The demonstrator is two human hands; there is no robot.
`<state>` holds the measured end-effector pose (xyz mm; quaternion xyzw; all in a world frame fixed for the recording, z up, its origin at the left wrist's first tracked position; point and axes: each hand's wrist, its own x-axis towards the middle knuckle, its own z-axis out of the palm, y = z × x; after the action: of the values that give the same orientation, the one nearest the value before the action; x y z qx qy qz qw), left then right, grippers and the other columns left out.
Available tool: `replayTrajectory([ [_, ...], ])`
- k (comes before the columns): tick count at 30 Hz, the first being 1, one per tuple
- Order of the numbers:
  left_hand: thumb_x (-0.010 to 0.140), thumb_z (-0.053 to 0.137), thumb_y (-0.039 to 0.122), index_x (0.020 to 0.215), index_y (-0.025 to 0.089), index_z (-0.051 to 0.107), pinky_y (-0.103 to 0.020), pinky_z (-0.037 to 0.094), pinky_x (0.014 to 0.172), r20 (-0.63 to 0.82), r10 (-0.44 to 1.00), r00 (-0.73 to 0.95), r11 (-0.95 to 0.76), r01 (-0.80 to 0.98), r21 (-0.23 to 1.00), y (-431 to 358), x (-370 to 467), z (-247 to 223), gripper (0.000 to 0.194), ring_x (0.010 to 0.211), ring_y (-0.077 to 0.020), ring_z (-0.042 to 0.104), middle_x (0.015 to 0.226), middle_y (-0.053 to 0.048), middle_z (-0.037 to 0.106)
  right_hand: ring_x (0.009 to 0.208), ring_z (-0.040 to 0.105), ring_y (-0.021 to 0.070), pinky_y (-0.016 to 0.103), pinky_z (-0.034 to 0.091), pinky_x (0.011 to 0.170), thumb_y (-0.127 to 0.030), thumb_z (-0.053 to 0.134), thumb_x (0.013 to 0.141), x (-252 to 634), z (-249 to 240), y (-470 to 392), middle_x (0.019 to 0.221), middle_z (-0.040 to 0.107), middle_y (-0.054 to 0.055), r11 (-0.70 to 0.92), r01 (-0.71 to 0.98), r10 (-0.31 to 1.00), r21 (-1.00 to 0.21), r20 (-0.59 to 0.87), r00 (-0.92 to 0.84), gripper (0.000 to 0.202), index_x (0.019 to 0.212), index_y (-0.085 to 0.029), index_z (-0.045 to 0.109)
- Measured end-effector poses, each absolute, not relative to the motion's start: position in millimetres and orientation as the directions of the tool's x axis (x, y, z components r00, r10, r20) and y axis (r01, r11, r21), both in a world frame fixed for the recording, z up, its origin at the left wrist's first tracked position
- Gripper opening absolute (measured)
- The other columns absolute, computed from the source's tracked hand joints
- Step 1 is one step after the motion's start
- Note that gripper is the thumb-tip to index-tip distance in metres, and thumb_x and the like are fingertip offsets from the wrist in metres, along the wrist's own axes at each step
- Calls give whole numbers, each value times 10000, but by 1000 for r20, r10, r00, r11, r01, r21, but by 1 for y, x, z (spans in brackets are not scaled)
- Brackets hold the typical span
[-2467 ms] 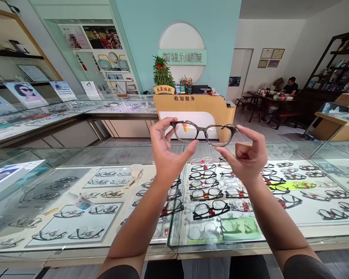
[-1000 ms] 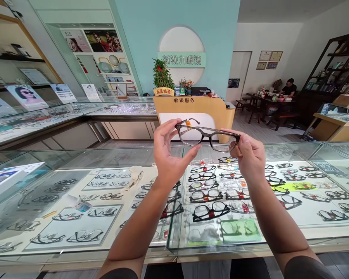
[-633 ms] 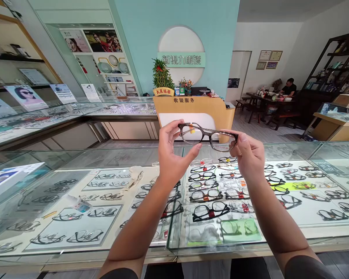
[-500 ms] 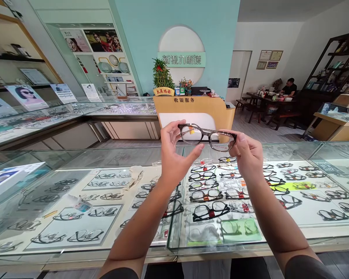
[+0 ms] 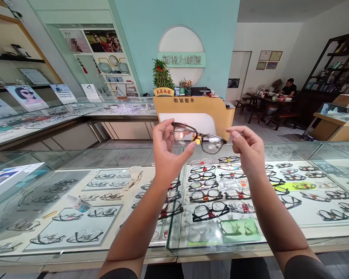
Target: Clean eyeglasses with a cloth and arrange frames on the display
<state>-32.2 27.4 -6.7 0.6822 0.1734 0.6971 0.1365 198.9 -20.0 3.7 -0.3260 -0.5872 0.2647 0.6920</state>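
Observation:
My left hand (image 5: 168, 153) grips a pair of eyeglasses (image 5: 213, 143) by its left side, thumb near the bridge and fingers behind the frame. The glasses have a dark, partly clear frame and tilt down to the right above the glass display case (image 5: 174, 232). My right hand (image 5: 248, 149) is just right of the frame's free end, with a small gap between them. Its fingers are loosely bent and nothing shows in them. Below both hands, rows of eyeglasses (image 5: 211, 211) lie inside the case, several with red tags.
A small bottle (image 5: 80, 204) and a beige cloth (image 5: 134, 177) are at the left, with a white box (image 5: 8, 182) farther left. Beyond the case is a wooden cashier counter (image 5: 197, 104) with a plant (image 5: 162, 75). A person (image 5: 289, 88) sits at a far table.
My right hand has come off the eyeglasses and is now apart from them. My left hand has moved slightly left with the glasses, which tilt more steeply down to the right.

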Motion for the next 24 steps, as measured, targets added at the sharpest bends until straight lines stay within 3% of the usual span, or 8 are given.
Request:
replayTrajectory([
  [4,842,925,316,1490,333,526,-405,652,972,881,470,49,-883,28,469,27,-39,-5,761,959,-176,760,1284,-61,676,638,330,140,315,286,600,-474,818,943,202,7,-21,680,381,-51,639,199,738,-743,665,117,217,969,-259,823],
  [8,825,910,248,1499,314,566,-463,626,1047,837,514,188,-858,107,503,19,-40,-3,760,1148,-250,740,1330,-97,684,825,537,172,345,422,767,-390,820,933,195,8,-22,847,614,1,660,302,734,-688,677,-60,123,901,-272,833],
  [12,819,910,243,1535,323,557,-524,576,1132,816,489,309,-872,164,461,13,-44,-1,802,1276,-305,706,1395,-121,702,1031,673,208,376,479,876,-379,821,937,189,8,-23,1086,766,44,645,239,764,-726,608,-215,117,906,-266,836],
  [15,845,893,261,1546,328,542,-525,556,1153,802,481,354,-876,162,454,15,-45,-1,787,1306,-310,697,1393,-122,710,1025,710,206,387,529,919,-414,790,981,190,8,-23,1111,800,51,593,134,784,-794,532,-319,172,935,-258,848],
  [19,808,923,303,1548,324,517,-458,581,1066,882,413,226,-909,165,383,14,-39,-1,844,1252,-274,681,1464,-116,654,1015,744,212,394,560,941,-451,818,971,191,6,-22,1074,830,53,595,111,792,-796,556,-253,207,938,-251,856],
  [20,803,925,308,1488,313,567,-422,587,998,915,382,132,-915,195,354,12,-36,-1,773,1157,-244,685,1381,-93,674,1037,753,221,404,563,961,-446,826,963,191,6,-21,1091,838,58,611,139,789,-779,584,-190,201,930,-250,855],
  [22,856,883,304,1234,285,707,-346,552,819,940,341,5,-904,276,326,5,-29,-1,417,883,-173,634,1032,-14,679,1050,766,236,419,574,979,-425,822,967,190,4,-20,1090,847,65,642,227,760,-733,647,-60,184,920,-250,851],
  [24,955,796,312,984,264,758,-309,466,665,917,397,33,-874,320,367,-3,-21,-1,68,674,-136,521,741,37,557,1031,775,242,426,590,974,-403,804,980,187,2,-19,1066,851,70,671,320,698,-668,715,29,171,921,-248,848],
])
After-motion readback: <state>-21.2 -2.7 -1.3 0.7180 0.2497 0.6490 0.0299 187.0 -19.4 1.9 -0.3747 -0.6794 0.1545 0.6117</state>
